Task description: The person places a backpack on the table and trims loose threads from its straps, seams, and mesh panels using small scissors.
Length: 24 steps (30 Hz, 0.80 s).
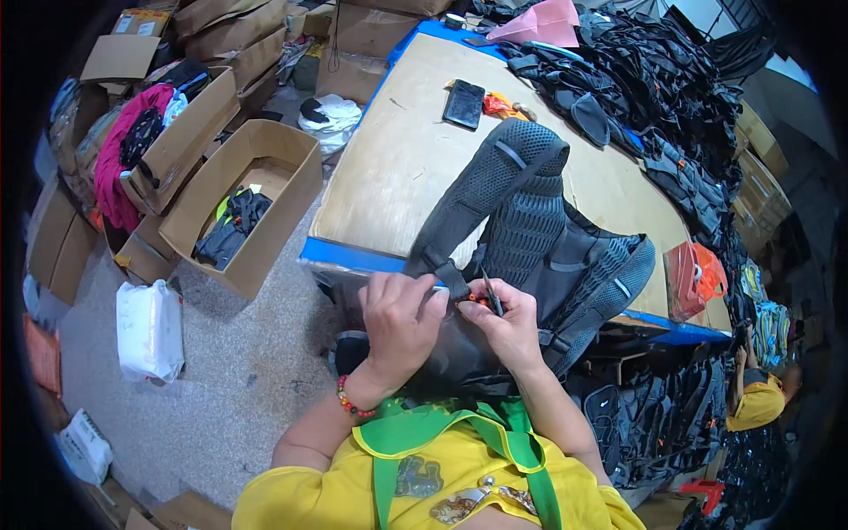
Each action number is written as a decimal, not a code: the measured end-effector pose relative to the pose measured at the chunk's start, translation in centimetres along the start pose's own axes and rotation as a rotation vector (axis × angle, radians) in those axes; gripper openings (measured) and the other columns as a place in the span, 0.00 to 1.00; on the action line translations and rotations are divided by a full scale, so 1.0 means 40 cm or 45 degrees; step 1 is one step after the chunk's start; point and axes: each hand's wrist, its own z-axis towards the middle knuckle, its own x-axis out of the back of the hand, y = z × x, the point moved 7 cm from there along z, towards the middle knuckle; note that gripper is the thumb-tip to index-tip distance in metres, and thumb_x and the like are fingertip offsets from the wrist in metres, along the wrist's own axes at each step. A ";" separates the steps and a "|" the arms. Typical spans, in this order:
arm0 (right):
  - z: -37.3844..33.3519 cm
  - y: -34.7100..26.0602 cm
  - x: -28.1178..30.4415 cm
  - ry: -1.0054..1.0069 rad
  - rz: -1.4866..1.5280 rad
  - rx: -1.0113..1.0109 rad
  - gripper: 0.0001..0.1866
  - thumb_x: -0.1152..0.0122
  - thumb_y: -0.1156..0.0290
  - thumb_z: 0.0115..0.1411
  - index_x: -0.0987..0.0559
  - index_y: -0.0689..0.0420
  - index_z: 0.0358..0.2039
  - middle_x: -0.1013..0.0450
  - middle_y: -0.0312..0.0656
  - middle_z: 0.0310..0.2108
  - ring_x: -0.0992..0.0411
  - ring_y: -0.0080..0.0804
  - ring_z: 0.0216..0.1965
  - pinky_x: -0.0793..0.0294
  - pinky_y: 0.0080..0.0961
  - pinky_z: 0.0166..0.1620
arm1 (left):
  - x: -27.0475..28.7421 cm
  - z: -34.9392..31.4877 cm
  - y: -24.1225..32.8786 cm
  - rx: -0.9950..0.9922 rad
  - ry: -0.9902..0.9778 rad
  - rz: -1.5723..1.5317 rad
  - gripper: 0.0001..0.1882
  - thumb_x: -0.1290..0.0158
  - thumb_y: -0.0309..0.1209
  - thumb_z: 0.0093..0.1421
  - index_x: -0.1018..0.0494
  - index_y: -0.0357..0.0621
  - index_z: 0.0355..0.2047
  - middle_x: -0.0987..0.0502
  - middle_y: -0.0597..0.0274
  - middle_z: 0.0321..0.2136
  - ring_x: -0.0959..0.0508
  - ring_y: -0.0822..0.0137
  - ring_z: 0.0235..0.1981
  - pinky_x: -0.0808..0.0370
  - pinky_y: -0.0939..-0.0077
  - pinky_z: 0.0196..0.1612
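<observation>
A dark grey backpack point(527, 216) leans against the table's near edge, its mesh back and padded shoulder straps facing up. My left hand point(399, 320) is closed at the lower end of its left strap point(452, 281), with fingers curled and pinching the webbing. Just right of it, my right hand point(508, 327) grips thread snips point(491, 293), whose dark blades point up and away from me. Small orange-red bits show by the right fingertips, too small to make out. The two hands are close together but apart.
The wooden table point(380, 168) bears a phone point(464, 103), a heap of black backpacks point(636, 79) and a red box point(685, 281). At left stand an open carton point(300, 177) and a white wrapped package point(150, 331). Another person in yellow point(755, 402) is at far right.
</observation>
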 end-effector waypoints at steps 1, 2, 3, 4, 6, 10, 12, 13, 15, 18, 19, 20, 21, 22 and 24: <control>0.000 -0.002 -0.001 -0.010 -0.004 0.006 0.07 0.41 0.80 0.50 0.23 0.64 0.32 0.30 0.32 0.21 0.38 0.17 0.21 0.39 0.12 0.26 | -0.016 -0.005 -0.025 0.191 -0.090 -0.279 0.03 0.48 0.25 0.52 0.25 0.42 0.28 0.31 0.66 0.22 0.35 0.73 0.25 0.37 0.82 0.28; -0.001 -0.004 -0.001 -0.021 -0.007 0.013 0.07 0.41 0.80 0.50 0.23 0.64 0.31 0.30 0.32 0.21 0.39 0.17 0.21 0.39 0.12 0.26 | -0.038 -0.014 -0.047 0.382 -0.180 -0.559 0.02 0.48 0.25 0.52 0.25 0.42 0.27 0.30 0.66 0.22 0.35 0.74 0.25 0.38 0.83 0.28; -0.001 -0.007 -0.001 -0.031 -0.011 0.020 0.06 0.41 0.80 0.50 0.23 0.64 0.31 0.30 0.32 0.21 0.39 0.17 0.21 0.39 0.12 0.25 | -0.063 -0.028 -0.062 0.572 -0.269 -0.839 0.02 0.47 0.25 0.53 0.25 0.41 0.26 0.30 0.67 0.21 0.35 0.76 0.24 0.38 0.84 0.27; -0.002 -0.010 -0.001 -0.042 -0.015 0.027 0.06 0.41 0.79 0.50 0.22 0.64 0.30 0.30 0.32 0.20 0.39 0.17 0.21 0.39 0.12 0.25 | -0.089 -0.044 -0.071 0.762 -0.357 -1.119 0.02 0.47 0.25 0.53 0.25 0.41 0.25 0.29 0.68 0.20 0.35 0.77 0.23 0.38 0.85 0.27; 0.001 -0.018 -0.001 -0.066 -0.028 0.024 0.06 0.41 0.79 0.50 0.22 0.64 0.30 0.30 0.32 0.20 0.39 0.17 0.21 0.39 0.12 0.25 | -0.106 -0.053 -0.080 0.866 -0.364 -1.279 0.03 0.47 0.25 0.54 0.25 0.41 0.25 0.29 0.69 0.20 0.35 0.79 0.23 0.39 0.86 0.26; 0.018 -0.039 -0.006 -0.135 -0.067 0.017 0.05 0.41 0.78 0.50 0.22 0.64 0.29 0.30 0.32 0.19 0.39 0.17 0.20 0.39 0.12 0.25 | -0.141 -0.077 -0.082 1.176 -0.380 -1.762 0.04 0.47 0.25 0.54 0.25 0.40 0.24 0.28 0.72 0.19 0.36 0.82 0.20 0.40 0.90 0.25; 0.037 -0.055 -0.007 -0.107 -0.163 0.080 0.04 0.42 0.78 0.51 0.22 0.63 0.28 0.31 0.32 0.19 0.39 0.16 0.21 0.39 0.12 0.26 | -0.135 -0.076 -0.068 1.129 -0.389 -1.730 0.04 0.47 0.24 0.54 0.25 0.40 0.24 0.28 0.73 0.19 0.36 0.83 0.20 0.40 0.92 0.25; 0.044 -0.063 -0.007 -0.093 -0.210 0.111 0.04 0.42 0.78 0.51 0.22 0.63 0.28 0.31 0.32 0.19 0.39 0.16 0.21 0.38 0.11 0.26 | -0.131 -0.075 -0.061 1.106 -0.393 -1.714 0.03 0.47 0.23 0.54 0.25 0.40 0.24 0.28 0.73 0.19 0.36 0.84 0.20 0.40 0.92 0.25; 0.047 -0.073 -0.008 -0.078 -0.257 0.141 0.03 0.42 0.78 0.51 0.22 0.63 0.27 0.31 0.32 0.19 0.39 0.16 0.21 0.38 0.11 0.27 | -0.127 -0.076 -0.055 1.082 -0.398 -1.697 0.03 0.47 0.22 0.54 0.25 0.40 0.24 0.28 0.74 0.19 0.36 0.85 0.20 0.40 0.93 0.26; 0.047 -0.065 -0.011 -0.099 -0.090 -0.023 0.02 0.42 0.79 0.51 0.22 0.63 0.25 0.31 0.33 0.19 0.39 0.16 0.19 0.38 0.12 0.25 | -0.122 -0.081 -0.061 1.098 -0.380 -1.706 0.03 0.47 0.22 0.54 0.25 0.39 0.24 0.28 0.73 0.20 0.36 0.84 0.20 0.40 0.93 0.26; 0.047 -0.059 -0.011 -0.106 -0.033 -0.079 0.02 0.42 0.79 0.50 0.23 0.64 0.25 0.31 0.33 0.19 0.39 0.16 0.19 0.38 0.13 0.24 | -0.121 -0.081 -0.063 1.105 -0.375 -1.709 0.03 0.47 0.22 0.54 0.25 0.39 0.24 0.27 0.73 0.20 0.36 0.84 0.20 0.40 0.93 0.26; 0.047 -0.056 -0.010 -0.106 -0.032 -0.081 0.02 0.42 0.79 0.50 0.23 0.64 0.25 0.31 0.33 0.19 0.39 0.16 0.19 0.38 0.13 0.24 | -0.119 -0.081 -0.064 1.107 -0.375 -1.707 0.03 0.47 0.22 0.54 0.25 0.39 0.24 0.27 0.73 0.20 0.36 0.84 0.20 0.40 0.93 0.26; 0.047 -0.047 -0.003 -0.078 0.069 -0.103 0.02 0.42 0.79 0.50 0.23 0.64 0.24 0.30 0.34 0.19 0.39 0.17 0.18 0.39 0.13 0.24 | -0.116 -0.080 -0.065 1.117 -0.374 -1.694 0.03 0.47 0.22 0.54 0.25 0.39 0.24 0.27 0.73 0.20 0.36 0.84 0.20 0.40 0.93 0.26; 0.046 -0.037 0.007 -0.048 0.169 -0.126 0.02 0.41 0.78 0.49 0.23 0.64 0.23 0.30 0.34 0.18 0.39 0.17 0.18 0.39 0.13 0.24 | -0.114 -0.078 -0.066 1.128 -0.375 -1.682 0.03 0.47 0.22 0.54 0.25 0.39 0.24 0.28 0.73 0.20 0.36 0.84 0.20 0.40 0.93 0.26; 0.042 -0.021 0.031 0.016 0.368 -0.170 0.03 0.41 0.78 0.48 0.23 0.64 0.22 0.29 0.36 0.18 0.39 0.19 0.17 0.39 0.13 0.23 | -0.116 -0.077 -0.066 1.148 -0.379 -1.659 0.03 0.47 0.22 0.53 0.25 0.40 0.24 0.28 0.72 0.20 0.37 0.84 0.20 0.40 0.93 0.26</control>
